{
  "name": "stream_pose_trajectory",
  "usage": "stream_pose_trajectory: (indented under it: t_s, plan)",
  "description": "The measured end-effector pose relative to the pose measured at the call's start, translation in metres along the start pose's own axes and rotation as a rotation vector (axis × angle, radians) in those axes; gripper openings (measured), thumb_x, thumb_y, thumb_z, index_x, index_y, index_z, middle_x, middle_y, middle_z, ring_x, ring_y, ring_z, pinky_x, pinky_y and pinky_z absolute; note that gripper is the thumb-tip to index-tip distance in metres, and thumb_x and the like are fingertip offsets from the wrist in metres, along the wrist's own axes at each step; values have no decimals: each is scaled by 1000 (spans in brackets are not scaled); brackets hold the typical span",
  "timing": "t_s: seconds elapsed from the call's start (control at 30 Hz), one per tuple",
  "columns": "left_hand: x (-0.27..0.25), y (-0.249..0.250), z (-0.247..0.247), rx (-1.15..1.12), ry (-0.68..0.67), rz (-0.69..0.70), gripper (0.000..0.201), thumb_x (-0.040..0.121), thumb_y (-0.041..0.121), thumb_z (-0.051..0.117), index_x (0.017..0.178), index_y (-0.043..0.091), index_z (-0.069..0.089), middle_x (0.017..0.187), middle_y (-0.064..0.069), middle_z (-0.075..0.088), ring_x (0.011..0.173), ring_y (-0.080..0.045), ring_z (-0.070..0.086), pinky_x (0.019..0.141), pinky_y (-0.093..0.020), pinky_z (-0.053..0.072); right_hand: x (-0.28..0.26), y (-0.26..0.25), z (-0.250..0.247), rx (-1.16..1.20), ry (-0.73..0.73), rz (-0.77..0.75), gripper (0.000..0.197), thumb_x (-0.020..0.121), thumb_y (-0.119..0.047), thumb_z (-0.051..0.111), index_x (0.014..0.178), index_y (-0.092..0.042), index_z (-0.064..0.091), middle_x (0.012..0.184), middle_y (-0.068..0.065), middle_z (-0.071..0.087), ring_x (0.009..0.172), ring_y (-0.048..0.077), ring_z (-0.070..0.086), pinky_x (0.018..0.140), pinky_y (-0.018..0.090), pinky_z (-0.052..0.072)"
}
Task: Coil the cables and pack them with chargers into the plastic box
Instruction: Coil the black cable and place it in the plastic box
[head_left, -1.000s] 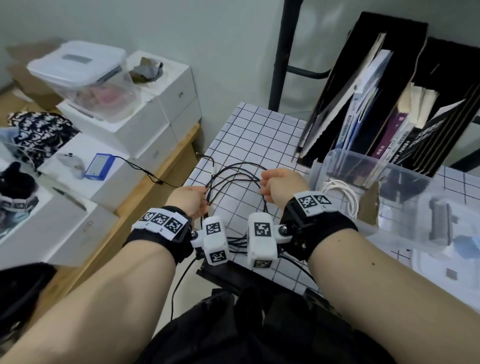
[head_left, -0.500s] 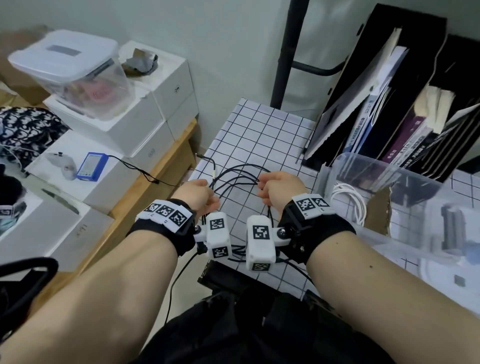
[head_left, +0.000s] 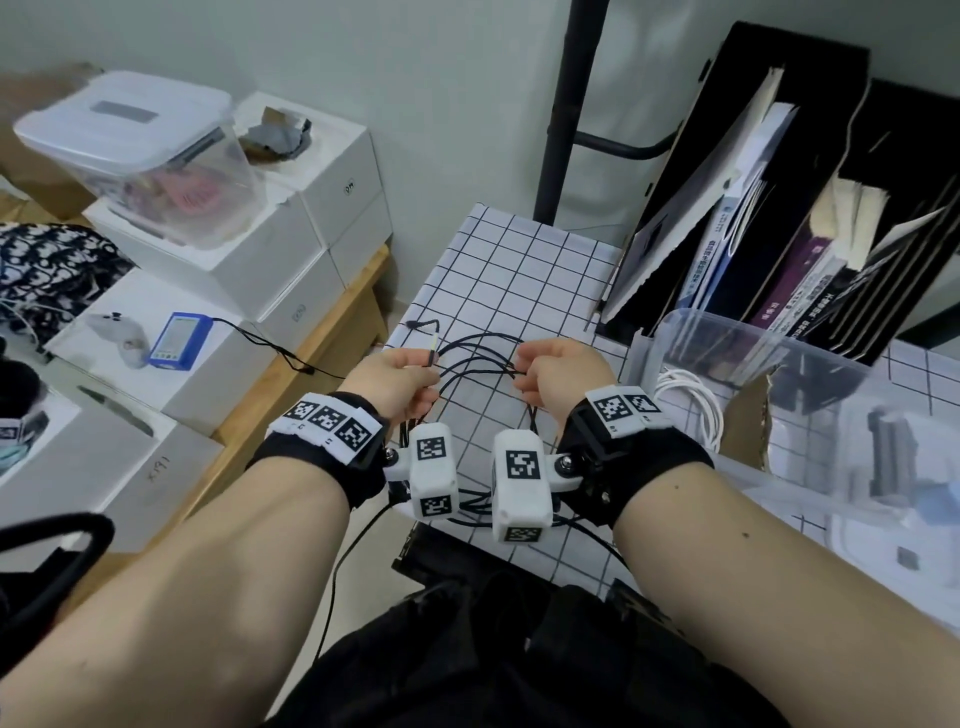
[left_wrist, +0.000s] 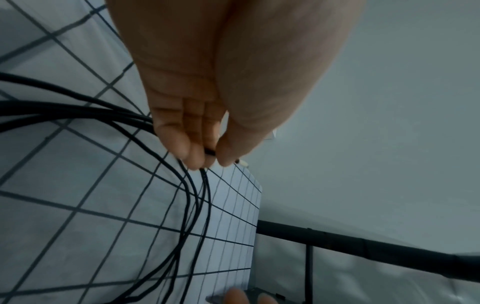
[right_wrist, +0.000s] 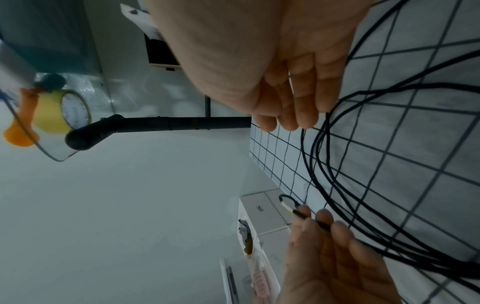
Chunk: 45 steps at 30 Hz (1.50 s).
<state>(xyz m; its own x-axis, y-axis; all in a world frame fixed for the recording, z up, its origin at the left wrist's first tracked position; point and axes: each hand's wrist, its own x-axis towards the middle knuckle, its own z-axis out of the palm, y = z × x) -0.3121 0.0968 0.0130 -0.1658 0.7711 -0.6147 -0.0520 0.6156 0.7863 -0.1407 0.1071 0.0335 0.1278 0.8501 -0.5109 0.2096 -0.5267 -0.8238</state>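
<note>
A thin black cable (head_left: 478, 358) lies in several loops over the checked tablecloth (head_left: 519, 270). My left hand (head_left: 426, 371) pinches one side of the loops together with a plug end (right_wrist: 288, 207); thumb and fingers (left_wrist: 187, 148) close on the cable (left_wrist: 192, 195). My right hand (head_left: 519, 371) grips the other side, its fingers (right_wrist: 306, 117) curled over the strands (right_wrist: 319, 164). The clear plastic box (head_left: 727, 332) stands right of my right hand. It holds a coiled white cable (head_left: 691, 400) and a dark charger (head_left: 888, 452).
Black file holders with books (head_left: 779, 234) stand behind the box, beside a black pole (head_left: 566, 104). Left of the table's edge, white cartons (head_left: 291, 244), a lidded clear container (head_left: 140, 135) and a blue device (head_left: 179, 340) sit on a wooden bench. A tape roll (right_wrist: 64, 111) shows in the right wrist view.
Both hands keep their hold on the cable loops and stay almost where they were. The head view has shifted a little.
</note>
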Motion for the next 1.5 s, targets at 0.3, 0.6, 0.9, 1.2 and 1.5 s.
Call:
stream_pose_trajectory:
  t_s: [0.3,0.6,0.9,1.2,1.5]
  plan:
    - [-33,43,10,233,-71,293,18,86,12,64,86,28,72,80,6,69,55,-2,47,56,-18,36,-22,-31,-24,-60,65,-376,48,87,-1,48,130,-23,57,121,-8,62,109,5,56,92,10,43]
    - [-81,84,42,231,-334,446,31,87,1,58,73,23,76,97,-6,66,78,-10,51,71,-18,39,-56,-57,-76,-112,111,-596,24,86,-16,65,107,-23,70,90,-18,61,76,-1,55,75,13,46]
    - [-100,92,104,215,-474,509,23,92,9,56,85,21,74,73,4,65,67,-10,49,71,-23,39,-74,-46,-150,13,304,-595,8,87,-20,64,91,-23,70,85,-3,71,79,9,65,73,19,52]
    - [-108,74,175,209,-589,436,20,95,9,50,100,14,68,65,3,58,51,-5,47,55,-17,42,-92,-12,-232,406,512,-405,10,89,-18,61,84,-25,66,64,-6,60,61,10,54,67,28,49]
    - [-123,59,235,348,-724,438,21,95,17,51,94,22,71,60,9,57,48,-5,40,49,-20,30,-107,11,-264,621,472,-352,11,94,-17,56,86,-21,64,56,-2,50,42,10,34,40,20,27]
